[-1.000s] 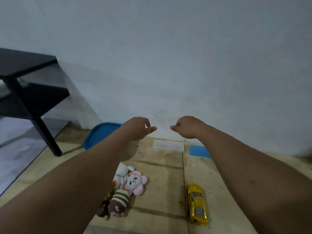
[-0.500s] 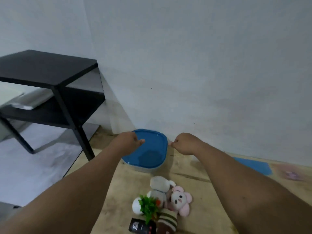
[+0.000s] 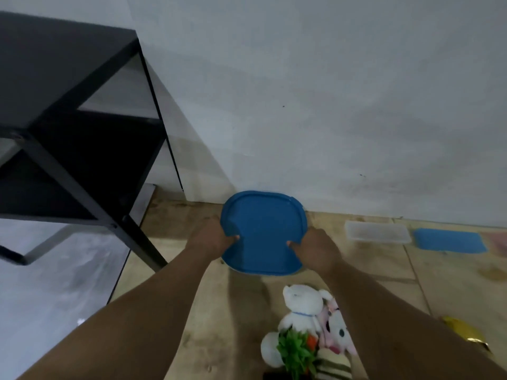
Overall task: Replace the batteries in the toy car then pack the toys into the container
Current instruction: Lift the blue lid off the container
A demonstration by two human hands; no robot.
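Arms: two bare forearms enter from the bottom edge, no sleeve showing on either
Left hand (image 3: 212,238): bare, no glove, ring or band in view
Right hand (image 3: 315,249): bare, no glove, ring or band in view
Wrists: uncovered, no watch or strap visible

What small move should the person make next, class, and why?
Probably lift the blue lid off the container: the left hand and right hand grip its opposite edges, and the plush toys lie unpacked nearby on the floor.
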